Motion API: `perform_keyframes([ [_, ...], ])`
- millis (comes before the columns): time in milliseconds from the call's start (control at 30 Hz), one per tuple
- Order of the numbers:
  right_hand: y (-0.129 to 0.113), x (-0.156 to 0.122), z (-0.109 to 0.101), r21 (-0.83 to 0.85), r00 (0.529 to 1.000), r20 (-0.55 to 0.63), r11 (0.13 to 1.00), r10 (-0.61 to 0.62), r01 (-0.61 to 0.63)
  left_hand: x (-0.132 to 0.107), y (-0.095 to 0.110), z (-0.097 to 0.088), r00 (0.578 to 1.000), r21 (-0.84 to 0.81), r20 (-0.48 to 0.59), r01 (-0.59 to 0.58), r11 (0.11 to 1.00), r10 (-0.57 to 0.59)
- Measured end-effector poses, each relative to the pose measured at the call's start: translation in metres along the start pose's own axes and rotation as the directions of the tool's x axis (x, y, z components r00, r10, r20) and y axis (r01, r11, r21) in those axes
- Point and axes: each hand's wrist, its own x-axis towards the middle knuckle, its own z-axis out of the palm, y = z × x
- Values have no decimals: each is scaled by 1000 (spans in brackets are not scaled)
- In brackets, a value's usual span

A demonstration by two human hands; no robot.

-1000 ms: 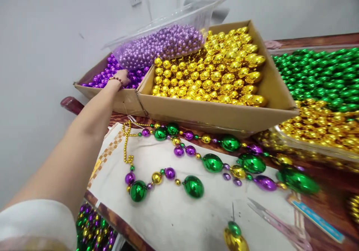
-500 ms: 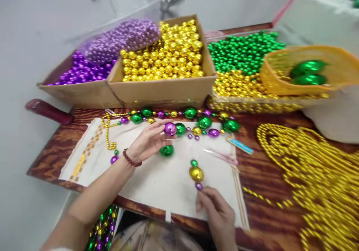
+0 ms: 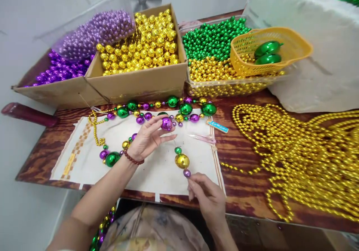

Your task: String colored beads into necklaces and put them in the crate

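- Left hand (image 3: 146,141): pinching shiny round purple bead (image 3: 166,123) above white cloth mat (image 3: 157,169).
- Right hand (image 3: 209,198): fingertips closed on short stack of small green, large gold, small purple beads (image 3: 181,160), upright over mat.

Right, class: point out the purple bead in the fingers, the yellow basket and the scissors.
Purple bead (image 3: 166,123), head view: middle of its shiny face.
Yellow basket (image 3: 301,51), head view: right rim.
Scissors (image 3: 202,138), head view: pink blades.

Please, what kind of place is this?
Probably a small workshop for stringing bead necklaces. Cardboard boxes hold loose gold beads and purple beads, finished gold strands pile on the wooden table, and the left hand holds a purple bead.
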Motion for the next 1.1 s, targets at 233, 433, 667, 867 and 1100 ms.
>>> perform_keyframes([
  [233,4,0,6,9,1000,-11,1000,20,-20,-1,0,0,1000,15,-5,-11,1000,11],
  [433,12,5,20,6,997,-62,999,37,-36,-9,-5,6,998,77,-5,-62,995,62],
  [667,12,12,40,29,991,-118,998,59,-56,-24,-11,13,983,228,33,-185,956,182],
  [867,11,11,44,59,992,-79,994,98,-93,-32,-11,11,942,395,82,-330,857,325],
  [1100,3,11,51,100,993,-68,990,101,-94,-35,-12,14,943,333,74,-331,883,325],
])
